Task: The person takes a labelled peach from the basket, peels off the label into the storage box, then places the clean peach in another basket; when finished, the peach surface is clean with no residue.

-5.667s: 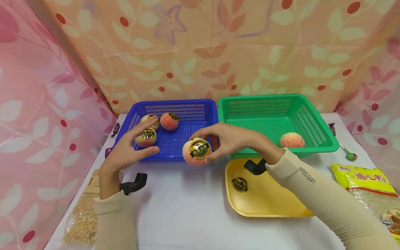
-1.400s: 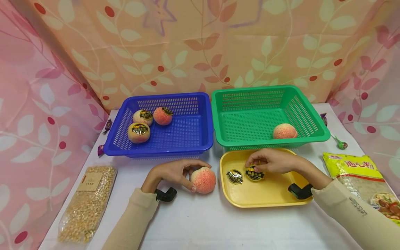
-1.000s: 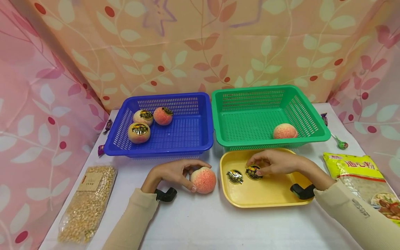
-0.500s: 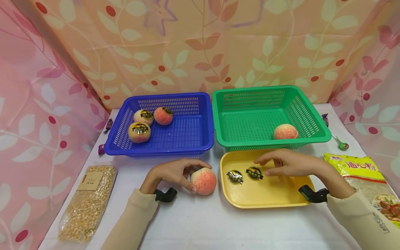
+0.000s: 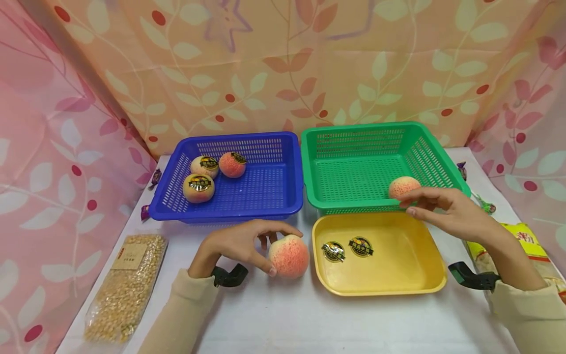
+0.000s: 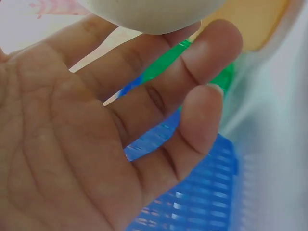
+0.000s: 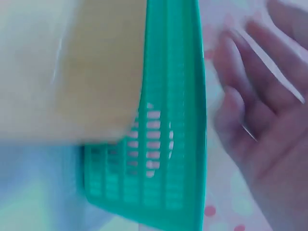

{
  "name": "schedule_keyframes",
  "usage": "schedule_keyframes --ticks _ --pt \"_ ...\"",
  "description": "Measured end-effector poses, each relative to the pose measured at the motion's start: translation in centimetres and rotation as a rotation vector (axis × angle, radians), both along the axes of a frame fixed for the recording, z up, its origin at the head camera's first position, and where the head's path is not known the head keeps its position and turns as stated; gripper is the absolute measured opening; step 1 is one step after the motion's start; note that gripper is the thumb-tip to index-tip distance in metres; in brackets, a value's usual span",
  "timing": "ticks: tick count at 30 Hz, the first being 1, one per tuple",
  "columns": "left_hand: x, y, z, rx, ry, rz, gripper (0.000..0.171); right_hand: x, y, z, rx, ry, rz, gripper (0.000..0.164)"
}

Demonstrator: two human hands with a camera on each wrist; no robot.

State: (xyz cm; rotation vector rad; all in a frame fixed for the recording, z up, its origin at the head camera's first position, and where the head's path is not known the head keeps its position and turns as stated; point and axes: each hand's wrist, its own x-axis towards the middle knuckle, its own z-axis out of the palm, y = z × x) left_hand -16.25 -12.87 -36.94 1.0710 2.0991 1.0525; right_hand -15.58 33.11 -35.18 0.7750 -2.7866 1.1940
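Note:
My left hand (image 5: 240,248) pinches a pink-and-cream peach (image 5: 289,256) between thumb and fingers, low over the white table; no sticker shows on its near side. In the left wrist view, the pale underside of this peach (image 6: 154,12) rests at the fingertips. Over the front rim of the green basket (image 5: 353,172), my right hand (image 5: 455,214) reaches with loosely bent fingers holding nothing. Just beyond those fingertips another peach (image 5: 402,187) lies in the basket, partly hidden. Two round black-and-gold stickers (image 5: 360,247) lie in the yellow tray (image 5: 384,275).
In the blue basket (image 5: 265,191) at the back left sit three peaches (image 5: 199,189) with stickers. A bag of corn kernels (image 5: 126,290) lies at left. At right, a yellow-topped food bag (image 5: 526,241) is partly behind the right arm. Wrapped candies (image 5: 155,178) lie beside the baskets.
My right hand has left the sticker in the tray and moved right and back to the green basket. The left hand keeps its peach. Earlier, one sticker lay in the tray.

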Motion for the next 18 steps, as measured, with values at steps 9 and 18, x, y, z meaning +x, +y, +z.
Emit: schedule_keyframes --ticks 9,18 --pt "-1.1 1.1 3.3 0.082 0.048 -0.043 0.076 -2.4 3.9 -1.5 0.002 0.164 -0.388 0.058" --pt "-4.9 3.4 6.5 0.169 0.065 0.001 0.075 -4.3 5.7 -3.8 0.283 0.014 -0.458 0.093"
